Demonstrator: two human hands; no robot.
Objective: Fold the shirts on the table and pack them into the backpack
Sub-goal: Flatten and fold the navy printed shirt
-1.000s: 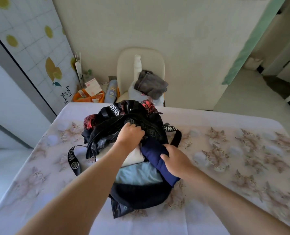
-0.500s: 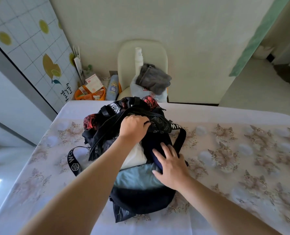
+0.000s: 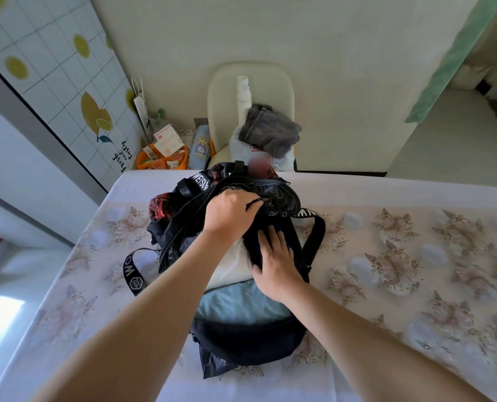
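Observation:
A black backpack point(image 3: 241, 340) lies open on the table, its mouth facing me. Folded shirts fill it: a light blue shirt point(image 3: 235, 306) nearest me, a white shirt point(image 3: 230, 265) behind it, and a dark navy shirt point(image 3: 257, 242) on top at the right. My left hand point(image 3: 230, 213) grips the backpack's upper flap and holds it up. My right hand point(image 3: 273, 262) lies flat with spread fingers, pressing the navy shirt down into the opening. A black strap with white letters point(image 3: 132, 274) trails off to the left.
The table point(image 3: 401, 271) has a floral cloth. Behind its far edge stands a cream chair point(image 3: 221, 94) with a grey cloth point(image 3: 270, 132) and a white bottle point(image 3: 243, 94). An orange basket point(image 3: 160, 162) of small items sits at the back left.
My right hand pushed the navy shirt from beside the opening deeper into the backpack and moved forward. My left hand kept hold of the flap and lifted it a little farther.

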